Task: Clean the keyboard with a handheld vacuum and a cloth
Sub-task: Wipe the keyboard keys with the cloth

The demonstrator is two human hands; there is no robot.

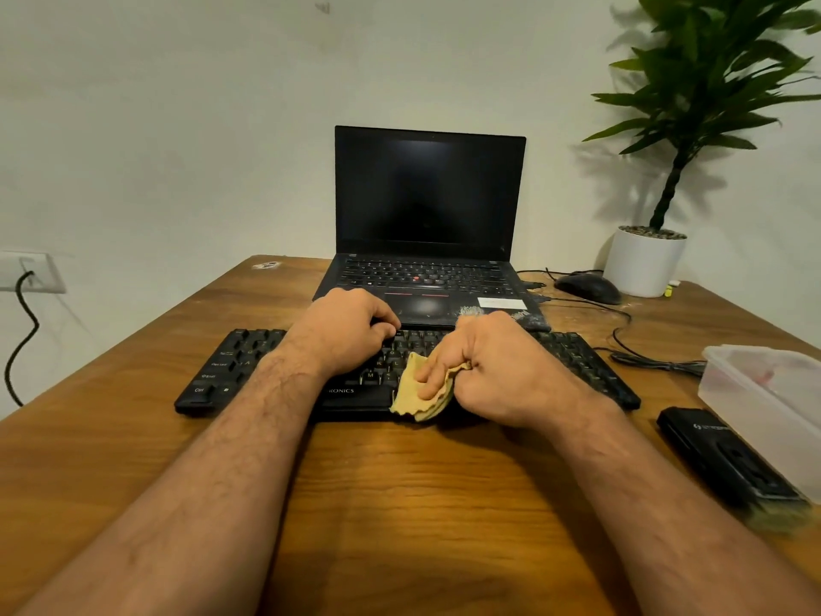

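**A:** Where's the keyboard in all this?

**B:** The black keyboard (573, 362) lies across the middle of the frame on the wooden table (400, 491), just below the open laptop (428, 215), whose screen is dark. Both my forearms come up from the bottom edge and cover its centre.

**A:** And what are your hands doing?

**B:** My right hand (497, 366) has its fingers curled round a crumpled yellow cloth (417, 393), thumb lying across the top of it. The cloth sits on the lower keys and spills over the keyboard's front edge, right of centre. My left hand (346, 331) rests on the keys just left of centre, fingers bent down with the tips on the upper rows. It holds nothing.

**A:** The vacuum?

**B:** There's a black handheld device (719, 455) lying flat on the table at the lower right of the frame, well apart from my hands. Its near end is blurred, so I can't tell for certain that it's the vacuum.

**A:** Anything else there?

**B:** A clear plastic container (773, 393) just beside that device at the right edge, a black mouse (586, 287) with its cable at right of the laptop, and a potted plant (644, 260) in the upper right.
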